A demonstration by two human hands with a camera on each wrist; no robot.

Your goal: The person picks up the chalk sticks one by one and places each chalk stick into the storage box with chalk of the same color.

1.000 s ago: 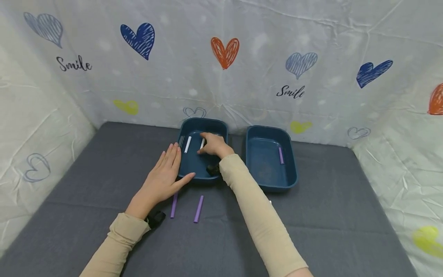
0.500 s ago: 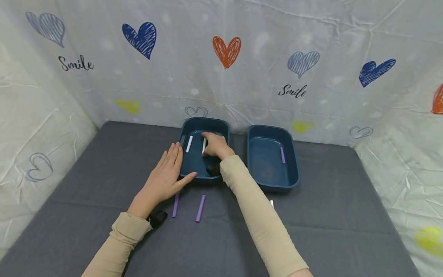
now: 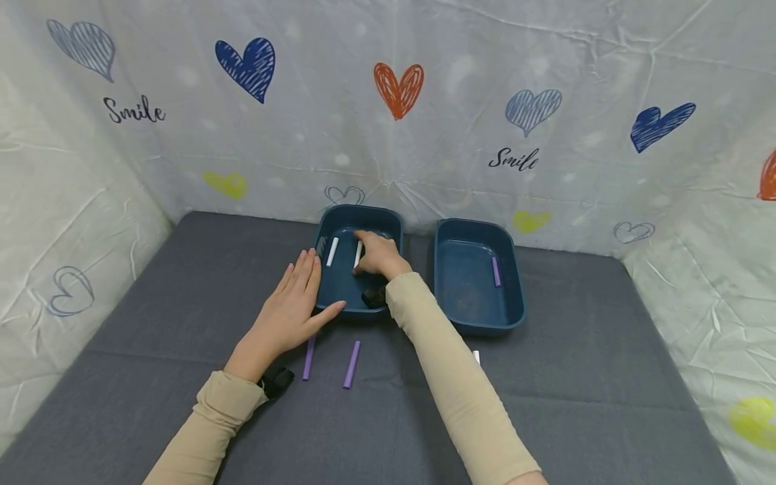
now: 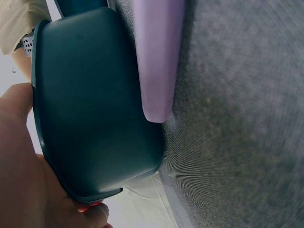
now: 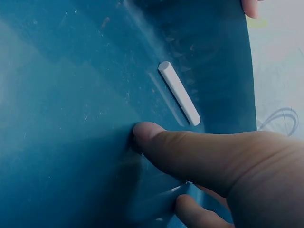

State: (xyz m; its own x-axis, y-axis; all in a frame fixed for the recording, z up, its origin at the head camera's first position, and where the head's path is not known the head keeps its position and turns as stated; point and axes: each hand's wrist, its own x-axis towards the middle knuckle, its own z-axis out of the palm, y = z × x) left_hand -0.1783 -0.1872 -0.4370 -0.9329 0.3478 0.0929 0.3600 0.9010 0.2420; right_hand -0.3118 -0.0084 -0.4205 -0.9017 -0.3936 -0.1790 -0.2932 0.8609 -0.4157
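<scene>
The left hand [image 3: 287, 304], fingers straight and thumb spread, rests against the left blue tray [image 3: 343, 288]. Two purple sticks [image 3: 351, 364] lie before that tray; inside are a white stick [image 3: 332, 252] and a second white stick [image 3: 358, 254], pinched by the right hand [image 3: 378, 255]. The right blue tray [image 3: 465, 277] holds one purple stick [image 3: 496, 272].

Reads "Smile" [image 3: 134, 110] in dark cursive on the white backdrop cloth [image 3: 327, 111], at the upper left of the head view; shows a second "Smile" [image 3: 514, 159] right of centre, slightly lower.
</scene>
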